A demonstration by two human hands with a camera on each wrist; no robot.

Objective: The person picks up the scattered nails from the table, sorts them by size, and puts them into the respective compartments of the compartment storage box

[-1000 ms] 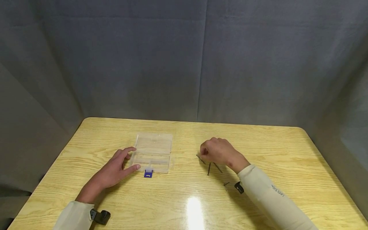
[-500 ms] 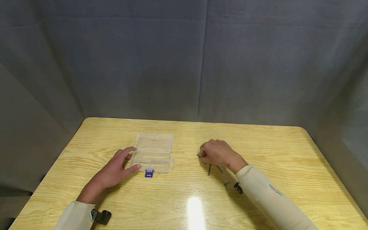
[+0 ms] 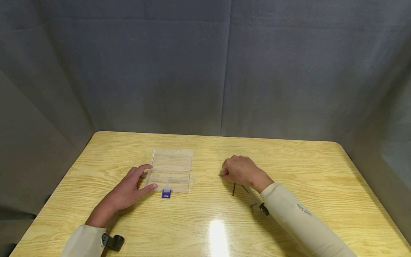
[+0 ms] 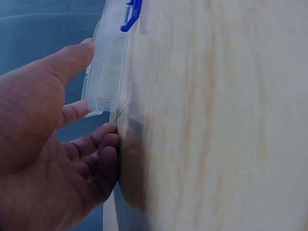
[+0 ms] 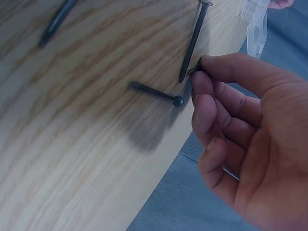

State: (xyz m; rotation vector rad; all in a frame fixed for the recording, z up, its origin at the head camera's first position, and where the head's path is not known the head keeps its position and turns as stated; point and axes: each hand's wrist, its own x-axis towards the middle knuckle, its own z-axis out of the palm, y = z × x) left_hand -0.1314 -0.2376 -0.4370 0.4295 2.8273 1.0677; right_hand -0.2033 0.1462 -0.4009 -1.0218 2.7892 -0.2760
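At the left of the head view my left hand (image 3: 126, 191) rests by a clear plastic box (image 3: 171, 160), its lid lying back. The thumb reaches over the front left corner and the index fingertip is at the left side; the other fingers are loosely bent near the tabletop in the left wrist view. My right hand (image 3: 242, 171) pinches a dark nail (image 5: 196, 68) between thumb and index finger, mostly hidden by the fingertips. Close beside it on the table lie a flat-headed nail (image 5: 194, 41) and another nail (image 5: 154, 93).
A blue latch (image 3: 166, 193) sits on the box's front. Small crossed metal pieces (image 3: 253, 206) lie on the wooden table (image 3: 179, 225), nearer the front than the nails. Another dark nail end (image 5: 57, 23) shows in the right wrist view. A grey curtain (image 3: 160, 71) hangs behind the table.
My right hand has shifted slightly left and its fingertips have closed over the nail, of which less shows. The left hand and box stay almost still.
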